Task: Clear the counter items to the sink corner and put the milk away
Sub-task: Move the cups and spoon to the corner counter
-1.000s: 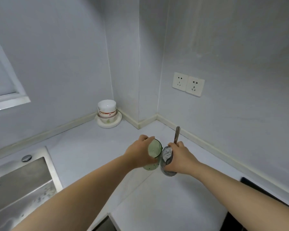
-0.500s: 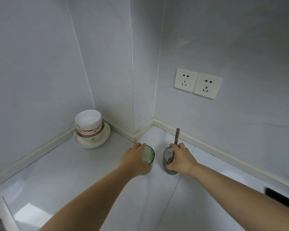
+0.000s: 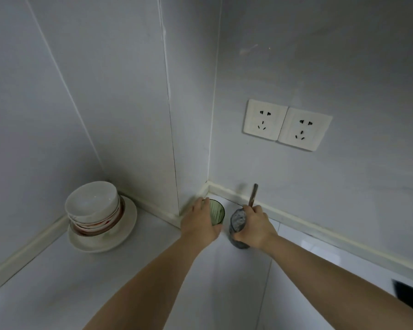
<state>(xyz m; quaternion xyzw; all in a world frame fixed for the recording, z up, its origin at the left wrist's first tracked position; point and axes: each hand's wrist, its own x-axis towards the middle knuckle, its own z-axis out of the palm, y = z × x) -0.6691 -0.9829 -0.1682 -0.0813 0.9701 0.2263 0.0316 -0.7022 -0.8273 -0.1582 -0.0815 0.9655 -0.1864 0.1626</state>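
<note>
1. Both arms are stretched out to the wall corner (image 3: 207, 186). The green glass (image 3: 217, 211) is right at its foot, and the dark cup (image 3: 235, 221) is just beside it, on the side away from the corner.
2. First risk: the two vessels are almost touching. If we nudge either one sideways while setting down, glass knocks against cup, and we judge the thin green one likelier to chip or tip.
3. Second risk: a utensil handle (image 3: 253, 195) sticks up out of the dark cup, leaning toward the wall beyond the corner. Push the cup any closer and that handle could catch the wall and lever the cup over.
4. Third risk: we cannot tell whether either base sits flat on the counter (image 3: 129, 282) yet. Letting go early would drop or rock them, and the skirting at the corner leaves little room to recover.
5. Now the grip. Our left hand (image 3: 202, 225) is wrapped round the green glass from the side farther from the cup, fingers curled close over its wall and rim.
6. Our right hand (image 3: 254, 228) is curled tightly round the dark cup, with fingertips up by the rim next to the handle.
7. Neither hand shows any slack. The milk is not in view near this corner.
</note>
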